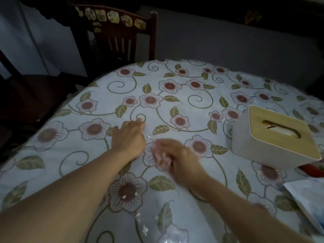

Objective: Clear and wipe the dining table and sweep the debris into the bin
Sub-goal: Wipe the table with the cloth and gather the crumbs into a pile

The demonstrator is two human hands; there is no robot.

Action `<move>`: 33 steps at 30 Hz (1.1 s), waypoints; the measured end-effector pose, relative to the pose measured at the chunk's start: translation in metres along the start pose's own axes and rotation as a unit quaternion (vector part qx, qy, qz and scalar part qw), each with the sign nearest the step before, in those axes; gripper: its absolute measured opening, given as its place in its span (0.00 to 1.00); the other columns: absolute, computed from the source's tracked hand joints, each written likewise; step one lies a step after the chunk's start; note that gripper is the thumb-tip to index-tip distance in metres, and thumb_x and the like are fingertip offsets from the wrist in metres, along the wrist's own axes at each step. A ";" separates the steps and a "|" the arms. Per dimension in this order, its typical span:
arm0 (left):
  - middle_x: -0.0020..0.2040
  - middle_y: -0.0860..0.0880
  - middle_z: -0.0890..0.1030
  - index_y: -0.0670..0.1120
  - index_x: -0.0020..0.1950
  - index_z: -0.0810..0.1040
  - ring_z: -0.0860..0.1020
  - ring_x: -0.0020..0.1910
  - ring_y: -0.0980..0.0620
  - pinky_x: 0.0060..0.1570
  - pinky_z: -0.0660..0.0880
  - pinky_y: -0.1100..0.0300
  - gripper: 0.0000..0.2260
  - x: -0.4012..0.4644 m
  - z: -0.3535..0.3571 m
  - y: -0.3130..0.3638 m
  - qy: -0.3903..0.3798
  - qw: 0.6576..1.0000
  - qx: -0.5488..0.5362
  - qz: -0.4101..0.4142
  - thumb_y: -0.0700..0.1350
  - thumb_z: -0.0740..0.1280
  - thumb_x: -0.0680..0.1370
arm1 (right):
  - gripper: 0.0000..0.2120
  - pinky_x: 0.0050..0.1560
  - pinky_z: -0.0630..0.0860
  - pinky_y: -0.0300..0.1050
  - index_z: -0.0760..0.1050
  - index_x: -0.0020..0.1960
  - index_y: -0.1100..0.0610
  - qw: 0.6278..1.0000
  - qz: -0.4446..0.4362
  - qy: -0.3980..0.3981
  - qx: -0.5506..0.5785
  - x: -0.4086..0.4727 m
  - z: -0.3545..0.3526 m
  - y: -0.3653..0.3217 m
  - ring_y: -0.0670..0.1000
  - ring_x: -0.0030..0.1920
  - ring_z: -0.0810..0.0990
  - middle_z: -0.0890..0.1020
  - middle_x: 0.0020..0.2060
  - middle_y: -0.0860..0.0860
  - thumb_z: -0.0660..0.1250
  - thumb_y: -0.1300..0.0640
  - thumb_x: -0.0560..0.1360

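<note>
A round dining table (192, 102) carries a white cloth printed with flowers. My left hand (128, 135) rests on the cloth near the middle, its fingers bent toward the surface. Just to its right my right hand (172, 155) is blurred by motion, and a pale crumpled tissue (162, 159) shows under its fingers. Small white scraps (149, 136) lie between the two hands. More scraps (124, 196) sit on a flower nearer me, and several scraps (144, 228) lie close to the front edge.
A white tissue box with a wooden lid (275, 135) stands at the right. A white sheet or packet (308, 195) lies at the right edge, with something red (309, 169) under the box's near side. A dark wooden chair (115, 34) stands behind the table.
</note>
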State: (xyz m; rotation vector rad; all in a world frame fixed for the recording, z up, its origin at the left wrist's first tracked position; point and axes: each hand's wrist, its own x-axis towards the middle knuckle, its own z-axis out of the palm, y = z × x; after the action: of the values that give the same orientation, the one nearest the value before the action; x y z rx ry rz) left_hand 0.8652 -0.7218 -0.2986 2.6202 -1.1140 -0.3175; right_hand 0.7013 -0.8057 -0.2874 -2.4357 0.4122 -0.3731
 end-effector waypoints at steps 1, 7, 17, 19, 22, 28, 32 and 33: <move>0.76 0.51 0.60 0.49 0.74 0.61 0.58 0.74 0.48 0.72 0.55 0.42 0.23 -0.003 -0.001 -0.001 -0.006 1.000 -0.004 0.008 0.40 0.55 0.78 | 0.16 0.56 0.74 0.35 0.81 0.55 0.55 0.999 -0.023 -0.022 0.014 -0.021 0.004 -0.012 0.42 0.56 0.77 0.80 0.58 0.46 0.63 0.67 0.72; 0.60 0.49 0.80 0.46 0.59 0.77 0.75 0.60 0.49 0.62 0.68 0.53 0.13 -0.037 -0.008 -0.010 0.080 0.993 -0.038 0.073 0.38 0.60 0.77 | 0.09 0.62 0.70 0.34 0.83 0.51 0.59 0.967 -0.067 -0.197 0.150 -0.089 0.003 -0.052 0.40 0.58 0.77 0.83 0.54 0.49 0.66 0.61 0.74; 0.73 0.49 0.67 0.47 0.72 0.66 0.63 0.72 0.50 0.71 0.59 0.47 0.22 -0.029 -0.007 -0.049 0.080 0.997 0.016 0.009 0.39 0.59 0.77 | 0.14 0.26 0.65 0.19 0.78 0.51 0.60 0.966 0.186 0.173 0.054 0.095 -0.034 0.036 0.43 0.30 0.76 0.77 0.41 0.52 0.56 0.70 0.76; 0.75 0.52 0.63 0.50 0.73 0.63 0.60 0.74 0.52 0.73 0.57 0.48 0.23 -0.028 -0.004 -0.051 0.087 0.996 0.002 0.004 0.40 0.58 0.78 | 0.08 0.29 0.67 0.24 0.76 0.49 0.68 0.968 0.192 0.153 0.047 0.113 -0.019 0.045 0.51 0.36 0.76 0.78 0.43 0.63 0.59 0.70 0.75; 0.74 0.52 0.65 0.49 0.71 0.67 0.62 0.73 0.50 0.71 0.59 0.47 0.21 -0.025 -0.006 -0.054 0.097 0.995 -0.030 0.006 0.39 0.58 0.78 | 0.08 0.41 0.74 0.41 0.75 0.49 0.61 0.980 0.172 0.101 0.006 0.119 0.012 0.033 0.56 0.46 0.79 0.80 0.46 0.58 0.59 0.66 0.75; 0.74 0.51 0.65 0.48 0.71 0.68 0.62 0.73 0.49 0.71 0.60 0.50 0.23 -0.024 -0.010 -0.052 0.077 0.995 -0.058 0.005 0.35 0.57 0.77 | 0.19 0.66 0.67 0.37 0.80 0.56 0.58 0.999 -0.019 -0.040 0.013 0.040 0.040 -0.039 0.41 0.61 0.72 0.79 0.61 0.50 0.58 0.67 0.70; 0.74 0.51 0.66 0.47 0.70 0.69 0.62 0.73 0.50 0.71 0.60 0.55 0.21 -0.027 -0.017 -0.054 0.067 0.994 -0.081 0.009 0.35 0.57 0.78 | 0.19 0.58 0.74 0.35 0.83 0.50 0.59 0.981 -0.086 -0.147 0.092 -0.027 0.038 -0.069 0.46 0.56 0.79 0.83 0.54 0.53 0.57 0.65 0.67; 0.73 0.50 0.67 0.47 0.70 0.69 0.63 0.72 0.50 0.71 0.61 0.55 0.20 -0.031 -0.019 -0.054 0.067 0.994 -0.082 0.007 0.36 0.57 0.78 | 0.17 0.56 0.75 0.35 0.84 0.49 0.60 0.974 -0.081 -0.179 0.112 -0.040 0.037 -0.074 0.46 0.54 0.80 0.84 0.53 0.53 0.58 0.63 0.69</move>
State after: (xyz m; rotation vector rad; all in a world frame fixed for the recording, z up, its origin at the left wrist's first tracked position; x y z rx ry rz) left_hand 0.8863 -0.6601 -0.2961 2.4499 -1.0160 -0.2165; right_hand 0.6932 -0.7149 -0.2756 -2.2562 0.0132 -0.0377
